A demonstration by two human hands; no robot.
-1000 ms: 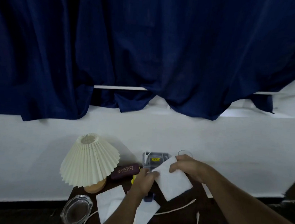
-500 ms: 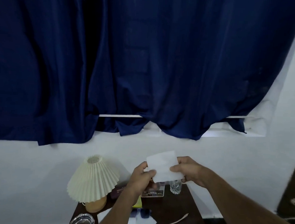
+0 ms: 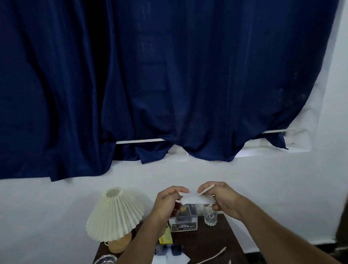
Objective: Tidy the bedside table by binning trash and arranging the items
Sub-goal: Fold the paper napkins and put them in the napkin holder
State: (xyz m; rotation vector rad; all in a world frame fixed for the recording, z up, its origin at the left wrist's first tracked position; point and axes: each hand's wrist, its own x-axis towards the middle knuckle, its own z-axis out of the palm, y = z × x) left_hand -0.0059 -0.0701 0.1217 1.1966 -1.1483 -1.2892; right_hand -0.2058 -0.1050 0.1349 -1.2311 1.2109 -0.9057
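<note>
A white tissue [image 3: 196, 199] is stretched and bunched between both hands, held above the back of the dark wooden bedside table [image 3: 206, 245]. My left hand [image 3: 167, 203] pinches its left end and my right hand [image 3: 220, 197] grips its right end. Another white tissue [image 3: 169, 263] lies flat at the table's front edge, partly hidden by my left forearm. A white cable [image 3: 207, 260] lies loose on the right half of the table.
A cream pleated lamp [image 3: 115, 215] stands at the table's left. A grey organiser box [image 3: 184, 222], a drinking glass [image 3: 210, 218], a yellow pack [image 3: 165, 237], blue sunglasses [image 3: 170, 249] and a glass ashtray [image 3: 103, 262] share the table. A dark blue curtain [image 3: 151, 81] hangs behind.
Both hands lifted the tissue off the table and have crumpled it from a flat sheet into a narrow bunch. The view tilted, so the table sits lower in frame.
</note>
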